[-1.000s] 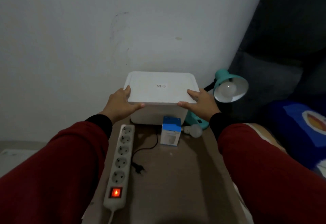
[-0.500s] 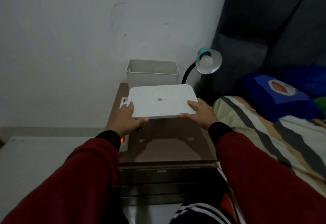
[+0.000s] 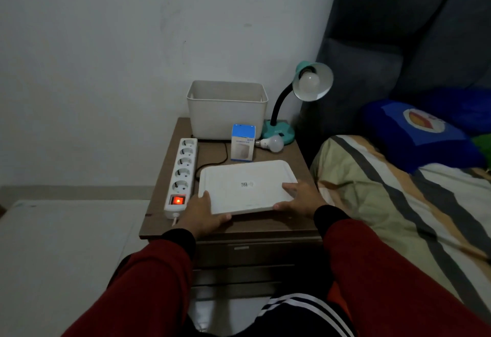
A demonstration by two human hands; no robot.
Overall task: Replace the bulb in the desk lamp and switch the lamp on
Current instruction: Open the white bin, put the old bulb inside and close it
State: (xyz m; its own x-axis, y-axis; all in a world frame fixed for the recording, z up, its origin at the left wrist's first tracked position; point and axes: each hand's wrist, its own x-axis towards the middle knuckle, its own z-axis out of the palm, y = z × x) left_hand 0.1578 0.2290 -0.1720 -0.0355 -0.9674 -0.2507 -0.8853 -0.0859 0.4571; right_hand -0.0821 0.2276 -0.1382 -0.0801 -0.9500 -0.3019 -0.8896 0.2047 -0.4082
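Worktop (image 3: pixel 268 226): brown wood-grain, matt. Lid (image 3: pixel 247 186): white plastic, smooth, matt, small printed sticker. Bin (image 3: pixel 227 113): same off-white plastic. Power strip (image 3: pixel 182 172): glossy white plastic. Lamp (image 3: pixel 305 89): teal shade, glossy white inside; black ribbed neck. Loose bulb (image 3: pixel 273 143): frosted. Small box (image 3: pixel 242 146): printed card. Bed (image 3: pixel 398 204): striped cloth. Sleeves (image 3: pixel 148 283): red cloth, soft.

Brown desk (image 3: pixel 268 226) beside a bed (image 3: pixel 393 204). On the desk: white bin (image 3: pixel 227 113) at the back, teal lamp (image 3: pixel 279 130) right of it, bulb box (image 3: pixel 242 146) and loose bulb (image 3: pixel 273 143) in front, power strip (image 3: pixel 182 174) along the left edge, white lid (image 3: pixel 247 186) near the front.
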